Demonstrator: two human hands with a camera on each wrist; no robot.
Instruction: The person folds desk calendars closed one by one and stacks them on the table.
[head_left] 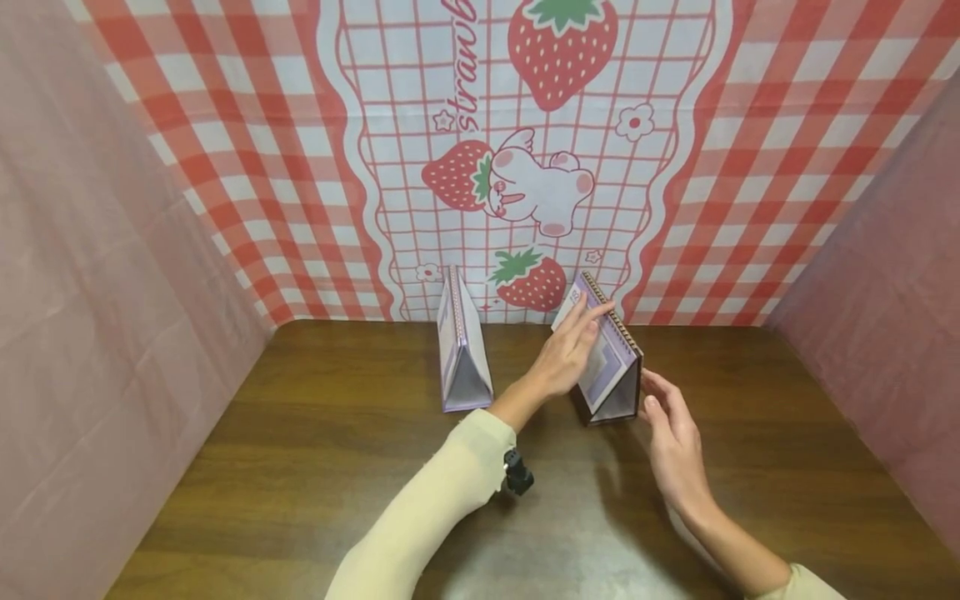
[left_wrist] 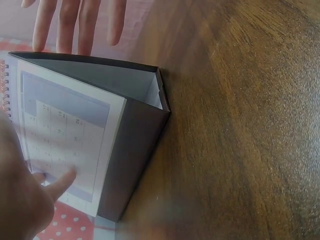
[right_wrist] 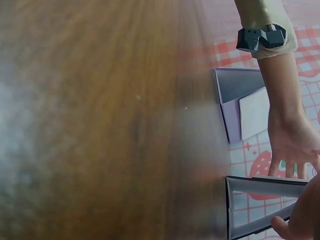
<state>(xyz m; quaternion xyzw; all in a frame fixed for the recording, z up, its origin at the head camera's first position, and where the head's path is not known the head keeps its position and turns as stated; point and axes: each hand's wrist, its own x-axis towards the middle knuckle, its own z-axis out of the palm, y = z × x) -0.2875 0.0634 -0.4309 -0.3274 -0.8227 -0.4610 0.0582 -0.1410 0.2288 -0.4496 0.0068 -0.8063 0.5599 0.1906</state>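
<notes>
A desk calendar with a dark base and spiral binding stands tented on the right part of the table. My left hand lies with extended fingers against its left face, over the printed page. On the other side, my right hand has its fingers at the calendar's right panel, fairly straight, thumb near the front lower corner. In the left wrist view, the right fingers reach the panel's edge. A second, purple-edged desk calendar stands to the left, apart from both hands.
Beneath everything is a brown wooden table. A red-and-white checked cloth with strawberry prints hangs behind it, close to both calendars. Pink curtains flank the sides. A small black camera is strapped at my left wrist.
</notes>
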